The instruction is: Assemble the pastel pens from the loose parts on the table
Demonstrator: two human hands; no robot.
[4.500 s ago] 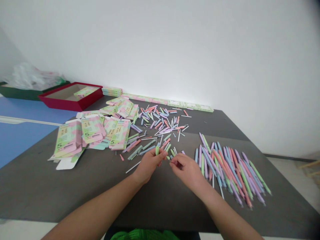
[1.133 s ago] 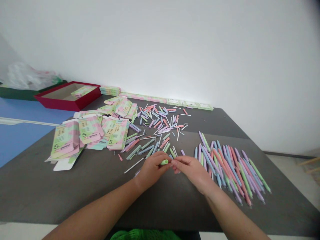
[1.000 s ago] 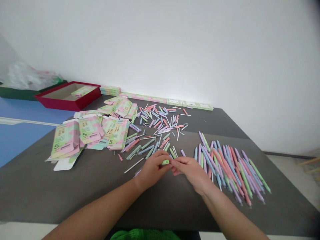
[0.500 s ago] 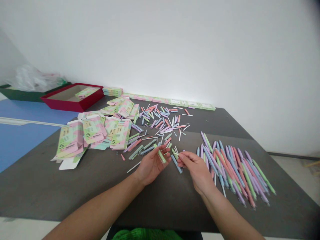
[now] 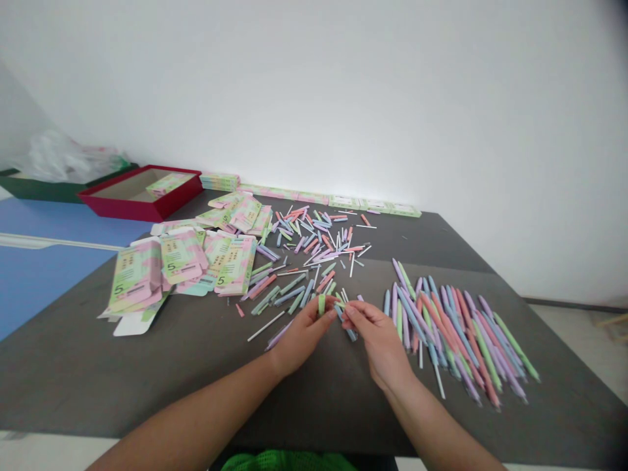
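Observation:
Above the table's front middle, my left hand (image 5: 305,335) is curled around a light green pen barrel (image 5: 322,304) that shows upright at its fingers. My right hand (image 5: 377,332) meets it from the right, thumb and fingers pinched on a thin light green pen part (image 5: 340,304). The fingertips of both hands nearly touch, so the joint between the pieces is hidden. Loose pen barrels (image 5: 267,297) in several colours lie beyond my left hand. Just right of my right hand is a pile of pastel pens (image 5: 456,327).
Small coloured pen parts and white refills (image 5: 324,235) are scattered at mid-table. Printed flat cartons (image 5: 186,258) pile up on the left. A red box lid (image 5: 142,203) and a green box (image 5: 44,188) with a plastic bag sit far left. Packed cartons (image 5: 343,201) line the wall.
My left hand has turned from palm up to curled inward, tilting the green barrel upright. My right hand has brought its small part over to the left hand's fingertips.

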